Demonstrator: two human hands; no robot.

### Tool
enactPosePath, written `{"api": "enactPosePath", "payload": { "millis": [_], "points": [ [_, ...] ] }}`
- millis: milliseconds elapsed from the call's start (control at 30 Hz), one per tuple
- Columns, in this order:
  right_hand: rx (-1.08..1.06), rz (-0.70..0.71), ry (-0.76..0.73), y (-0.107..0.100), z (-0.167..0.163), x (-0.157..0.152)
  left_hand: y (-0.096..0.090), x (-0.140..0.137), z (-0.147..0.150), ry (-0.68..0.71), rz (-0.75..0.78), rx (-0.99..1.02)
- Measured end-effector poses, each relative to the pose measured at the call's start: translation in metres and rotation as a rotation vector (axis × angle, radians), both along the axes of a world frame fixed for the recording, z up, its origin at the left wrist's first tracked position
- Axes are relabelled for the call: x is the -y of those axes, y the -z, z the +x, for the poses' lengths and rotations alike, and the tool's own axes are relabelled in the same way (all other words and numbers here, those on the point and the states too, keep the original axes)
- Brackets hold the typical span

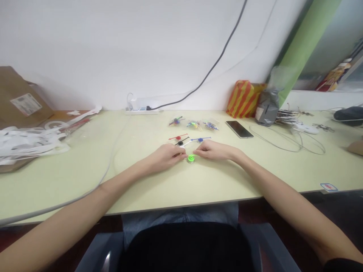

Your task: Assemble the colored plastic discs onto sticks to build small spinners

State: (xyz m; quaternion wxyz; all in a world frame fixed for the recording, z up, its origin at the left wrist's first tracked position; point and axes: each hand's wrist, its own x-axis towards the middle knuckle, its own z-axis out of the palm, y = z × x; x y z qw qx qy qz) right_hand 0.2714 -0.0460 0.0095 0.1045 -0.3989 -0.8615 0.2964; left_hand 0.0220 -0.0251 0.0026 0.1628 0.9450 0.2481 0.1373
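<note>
Far left on the pale table (85, 166): heap of white paper strips (31, 141) over brown cardboard. Near table centre: left hand (166, 156), fingers curled together, tips pinched at a green disc-shaped piece (191, 158). Lying flat between both hands, round, too small to tell any long axis or heading. Right hand (214, 151), fingertips together touching the disc's right side. Just behind: red stick (178, 137), black stick (181, 142), blue stick (200, 139), long axes running left-right. Further right: dark phone (239, 129), striped bag (244, 99).
</note>
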Motion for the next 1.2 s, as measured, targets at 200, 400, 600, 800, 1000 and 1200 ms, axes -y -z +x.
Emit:
{"api": "enactPosePath", "payload": {
  "millis": [200, 400, 600, 800, 1000, 1200],
  "points": [
    [0.026, -0.004, -0.006, 0.001, -0.002, -0.001, 0.001, -0.001, -0.001, 0.024, 0.027, -0.046],
    [0.087, 0.035, 0.012, -0.001, -0.003, -0.001, 0.002, -0.002, -0.001, 0.056, 0.102, -0.107],
    [0.167, 0.078, 0.07, -0.001, -0.007, 0.004, 0.0, 0.002, 0.004, 0.088, 0.346, -0.259],
    [0.239, 0.132, 0.116, -0.002, -0.013, 0.012, 0.0, 0.005, 0.008, 0.152, 0.497, -0.322],
    [0.157, 0.217, 0.058, 0.001, -0.011, 0.011, -0.002, 0.005, 0.001, 0.095, 0.367, -0.218],
    [0.06, 0.221, 0.027, 0.002, -0.01, 0.008, -0.006, 0.006, -0.001, 0.087, 0.286, -0.197]
  ]
}}
